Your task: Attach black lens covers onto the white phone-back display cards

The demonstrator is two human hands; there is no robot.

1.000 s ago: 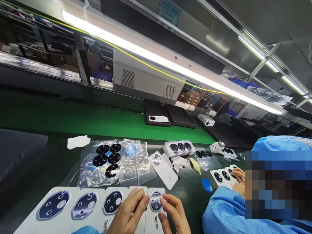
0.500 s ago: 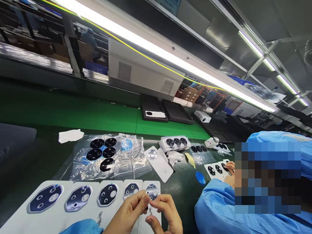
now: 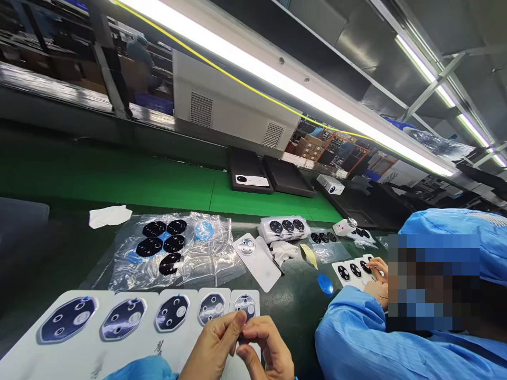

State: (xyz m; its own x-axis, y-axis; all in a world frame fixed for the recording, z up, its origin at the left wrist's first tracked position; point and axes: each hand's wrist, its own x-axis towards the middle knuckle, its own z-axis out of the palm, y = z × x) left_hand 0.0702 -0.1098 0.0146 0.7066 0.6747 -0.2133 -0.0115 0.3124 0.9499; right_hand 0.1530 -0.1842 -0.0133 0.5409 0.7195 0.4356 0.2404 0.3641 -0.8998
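Observation:
My left hand (image 3: 216,340) and my right hand (image 3: 267,345) meet over the right end of a row of white phone back covers (image 3: 130,359). Thumb and fingers of both are pinched together, fingertips touching. A small dark bit shows between them, too small to name. Each cover in the row carries a shiny dark octagonal camera plate (image 3: 171,312) with round holes and a blue tab on some. The rightmost plate (image 3: 244,303) is partly hidden by my fingers.
Behind the row, black discs (image 3: 154,228) lie on clear plastic bags (image 3: 214,264). Loose white covers (image 3: 265,272), a wrapped stack of discs (image 3: 283,228), a blue disc (image 3: 325,285) and a white bottle (image 3: 344,227) stand nearby. A co-worker in blue (image 3: 356,327) works close on the right.
Both my hands stay pinched together, with my right fingers drawn in closer to the left fingertips. The view has shifted slightly. The co-worker's hands have moved a little over their covers.

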